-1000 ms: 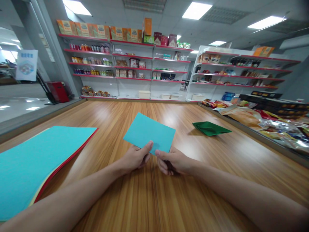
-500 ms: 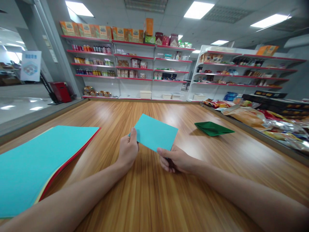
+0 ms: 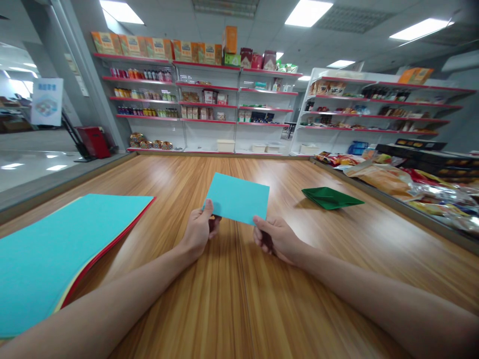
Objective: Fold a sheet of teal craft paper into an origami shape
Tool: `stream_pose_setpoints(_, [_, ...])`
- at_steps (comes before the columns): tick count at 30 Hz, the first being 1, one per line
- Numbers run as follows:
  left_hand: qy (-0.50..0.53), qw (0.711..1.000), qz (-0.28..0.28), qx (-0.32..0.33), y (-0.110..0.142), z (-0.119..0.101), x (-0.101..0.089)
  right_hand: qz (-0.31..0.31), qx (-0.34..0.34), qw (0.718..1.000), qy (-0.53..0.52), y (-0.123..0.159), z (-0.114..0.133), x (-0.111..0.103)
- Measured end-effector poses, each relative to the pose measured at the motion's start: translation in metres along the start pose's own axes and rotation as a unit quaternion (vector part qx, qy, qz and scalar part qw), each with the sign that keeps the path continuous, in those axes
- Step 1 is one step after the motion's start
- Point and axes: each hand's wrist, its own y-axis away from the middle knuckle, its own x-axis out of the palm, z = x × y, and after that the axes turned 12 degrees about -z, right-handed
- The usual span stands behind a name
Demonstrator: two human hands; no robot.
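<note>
Left hand (image 3: 197, 232) and right hand (image 3: 282, 239) reached over the counter (image 3: 220, 304). I saw the paper stack (image 3: 75, 244) at left. Each hand pinched a lower corner of the blue sheet (image 3: 239, 198), presumably to steady it; the folded green paper (image 3: 331, 198) rested at right.

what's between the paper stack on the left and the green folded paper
In the head view, the small blue paper, held by the left hand and right hand, is between the paper stack and the green folded paper, over the wooden table.
</note>
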Motion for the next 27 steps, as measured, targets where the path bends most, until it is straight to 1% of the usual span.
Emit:
stream_pose_setpoints(2, [-0.017, 1.000, 0.012, -0.009, 0.0016, -0.0009, 0.0000, -0.066, -0.031, 0.997, -0.021, -0.0034, 0.0011, -0.0023])
stream_pose_setpoints(3, [-0.027, 0.999, 0.030, -0.012, 0.0026, -0.0014, -0.0002, -0.091, -0.044, 0.994, -0.040, -0.0049, 0.0018, -0.0037])
stream_pose_setpoints(5, [-0.046, 0.996, 0.079, -0.017, 0.0047, -0.0020, -0.0013, -0.113, -0.054, 0.989, -0.082, -0.0073, 0.0028, -0.0064])
stream_pose_setpoints(7, [-0.064, 0.990, 0.126, -0.020, 0.0062, -0.0019, -0.0028, -0.096, -0.050, 0.988, -0.107, -0.0080, 0.0027, -0.0083])
stream_pose_setpoints(9, [-0.077, 0.983, 0.161, -0.030, 0.0069, -0.0015, -0.0041, -0.049, -0.037, 0.993, -0.105, -0.0069, 0.0015, -0.0084])
stream_pose_setpoints(12, [-0.088, 0.972, 0.210, -0.057, 0.0072, -0.0017, -0.0045, 0.012, -0.025, 0.997, -0.065, -0.0029, -0.0010, -0.0062])
stream_pose_setpoints(15, [-0.096, 0.960, 0.252, -0.081, 0.0075, -0.0031, -0.0034, 0.040, -0.033, 0.999, -0.010, 0.0011, -0.0022, -0.0040])
stream_pose_setpoints(17, [-0.100, 0.958, 0.256, -0.083, 0.0076, -0.0041, -0.0028, 0.044, -0.039, 0.998, 0.009, 0.0019, -0.0024, -0.0037])
stream_pose_setpoints(18, [-0.100, 0.960, 0.250, -0.081, 0.0074, -0.0044, -0.0026, 0.034, -0.046, 0.998, 0.005, 0.0016, -0.0026, -0.0038])
stream_pose_setpoints(21, [-0.092, 0.968, 0.222, -0.069, 0.0065, -0.0050, -0.0027, -0.026, -0.066, 0.997, -0.033, -0.0013, -0.0040, -0.0049])
stream_pose_setpoints(23, [-0.086, 0.970, 0.217, -0.066, 0.0057, -0.0051, -0.0033, -0.045, -0.066, 0.996, -0.045, -0.0029, -0.0049, -0.0058])
stream_pose_setpoints(25, [-0.086, 0.969, 0.222, -0.068, 0.0053, -0.0053, -0.0039, -0.025, -0.050, 0.998, -0.040, -0.0026, -0.0047, -0.0060])
stream_pose_setpoints(27, [-0.090, 0.964, 0.240, -0.073, 0.0055, -0.0056, -0.0042, 0.005, -0.036, 0.999, -0.012, -0.0001, -0.0027, -0.0050])
